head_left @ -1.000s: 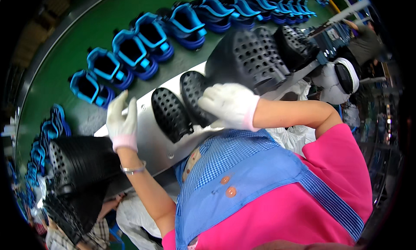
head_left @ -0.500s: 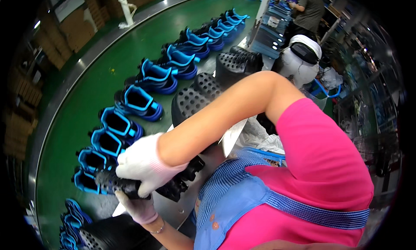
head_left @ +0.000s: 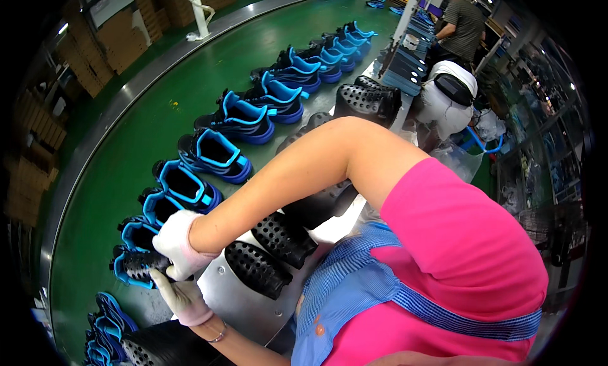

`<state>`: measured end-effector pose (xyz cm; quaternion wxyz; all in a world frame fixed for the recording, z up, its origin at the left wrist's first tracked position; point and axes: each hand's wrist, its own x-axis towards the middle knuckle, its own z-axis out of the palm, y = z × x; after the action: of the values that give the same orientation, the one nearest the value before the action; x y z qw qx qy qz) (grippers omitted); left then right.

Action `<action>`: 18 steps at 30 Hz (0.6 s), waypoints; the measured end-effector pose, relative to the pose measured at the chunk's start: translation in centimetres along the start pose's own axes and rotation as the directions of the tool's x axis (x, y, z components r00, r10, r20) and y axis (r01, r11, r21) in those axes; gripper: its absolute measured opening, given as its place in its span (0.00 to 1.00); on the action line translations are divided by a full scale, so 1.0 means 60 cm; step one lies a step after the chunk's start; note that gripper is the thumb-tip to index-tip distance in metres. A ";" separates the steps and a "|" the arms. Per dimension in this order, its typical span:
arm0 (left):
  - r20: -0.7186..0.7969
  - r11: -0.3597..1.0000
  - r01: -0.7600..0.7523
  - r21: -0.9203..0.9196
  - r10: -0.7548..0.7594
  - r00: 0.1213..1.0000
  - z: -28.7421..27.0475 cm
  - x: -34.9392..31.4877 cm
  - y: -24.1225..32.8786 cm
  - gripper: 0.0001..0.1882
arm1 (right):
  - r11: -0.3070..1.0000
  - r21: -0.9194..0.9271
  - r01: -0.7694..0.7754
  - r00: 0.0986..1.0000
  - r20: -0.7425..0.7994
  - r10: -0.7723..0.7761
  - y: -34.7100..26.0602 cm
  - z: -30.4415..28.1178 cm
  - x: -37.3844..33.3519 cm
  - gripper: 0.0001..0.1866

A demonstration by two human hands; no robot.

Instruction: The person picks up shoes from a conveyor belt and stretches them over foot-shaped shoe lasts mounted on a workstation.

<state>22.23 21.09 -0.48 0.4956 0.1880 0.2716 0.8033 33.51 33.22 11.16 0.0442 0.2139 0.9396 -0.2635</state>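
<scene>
A black perforated plastic shoe tree (head_left: 143, 263) sits partly in the opening of a black-and-blue sneaker (head_left: 120, 276) at the near end of a row. My gloved right hand (head_left: 180, 244), reaching across from the right, is closed on the shoe tree's near end. Just below it is my gloved left hand (head_left: 183, 300), its thumb and fingers apart and a fingertip close to the shoe tree's end. Whether that fingertip touches it, I cannot tell. Two more black shoe trees, one nearer (head_left: 253, 268) and one farther (head_left: 284, 239), lie on the metal plate beside my arm.
Sneakers (head_left: 244, 120) line the green conveyor belt (head_left: 120, 157), stretching away from me. Stacked black perforated pieces stand at the far side (head_left: 367, 103) and near left (head_left: 171, 344). More sneakers (head_left: 107, 328) sit at lower left. A person (head_left: 461, 27) works at the far right.
Both hands have moved left and the shoe tree has gone from between them to the end sneaker's opening. My left hand has come off it. Two shoe trees on the plate are now more exposed.
</scene>
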 end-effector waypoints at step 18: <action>-0.037 0.155 -0.047 0.987 0.499 0.866 -0.052 0.009 0.007 0.20 | 0.994 -0.110 -0.024 0.989 0.140 0.039 0.038 -0.028 0.084 0.31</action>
<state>19.94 20.63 -2.62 0.0506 0.3521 0.7560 0.5495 29.96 37.78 10.53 0.1267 0.2068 0.9434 -0.2262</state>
